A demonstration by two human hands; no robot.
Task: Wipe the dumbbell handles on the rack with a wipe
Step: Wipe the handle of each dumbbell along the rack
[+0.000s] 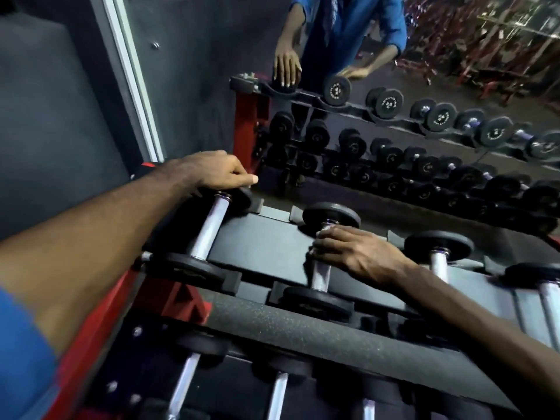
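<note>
Dumbbell rack (266, 241): it runs from lower left to right across my view, the top tier carrying a row of dumbbells, a lower tier with more handles below, and a mirror (394, 147) behind that doubles everything.
Progress: I judge we are early in the row; my hands are on the first two dumbbells at the left end, and at least two more on the top tier plus the whole lower tier look untouched. I cannot tell from shine which handles are already clean.
First dumbbell (209, 228): leftmost on the top tier, its chrome handle bare and in full view.
Second dumbbell (321, 274): next to the right, its handle partly under my right hand.
Left hand (218, 171): fingers curled over the far plate of the first dumbbell, resting on it, apparently to steady it.
Right hand (357, 253): fingers laid across the upper part of the second handle, curling over it.
Wipe: I cannot see one; if it is there, it is hidden under the right fingers.
</note>
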